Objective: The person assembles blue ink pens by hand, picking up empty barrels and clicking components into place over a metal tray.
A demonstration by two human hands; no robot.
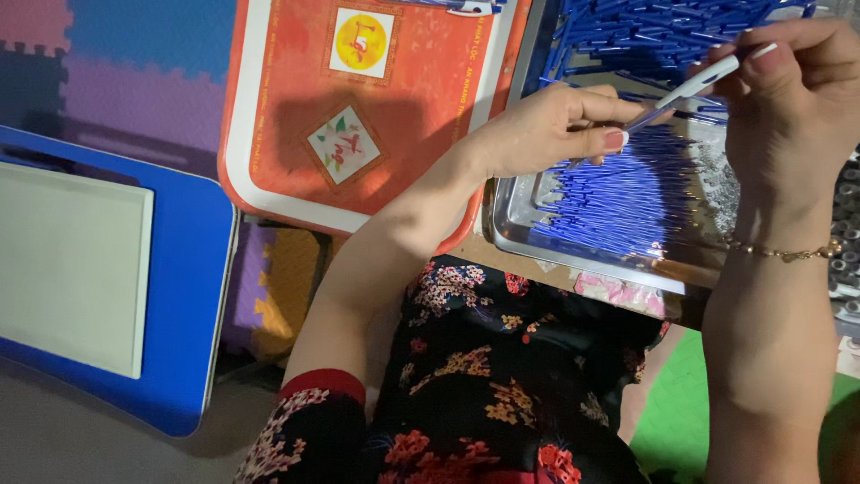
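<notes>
Our right hand [793, 85] is raised above the work with its fingers curled closed on a white pen barrel [708, 79], held on a slant so that the lower end faces our left hand [560, 125]. That hand pinches a thin blue refill [658, 115] between thumb and forefinger, its tip at the mouth of the barrel; we judge that the two parts are kept in one line so the one can enter the other, and lifted clear of the stock so nothing below is snagged. Directly beneath lies a metal tray [537, 246] resting at our lap, holding a sheaf of blue refills [618, 202] laid roughly parallel, which keeps single pieces easy to pick. Beyond the tray sits a heap of blue pen parts [654, 31], near the right hand. At the right edge we see rows of small dark caps or tips [847, 233]; their kind cannot be told. To the left an orange plastic tray [358, 108] leans just beside the metal one, overlapping its near corner. Farther left is a blue lap desk [188, 296] with a pale panel, well apart on the puzzle-mat floor [125, 81], and there the most open room remains.
</notes>
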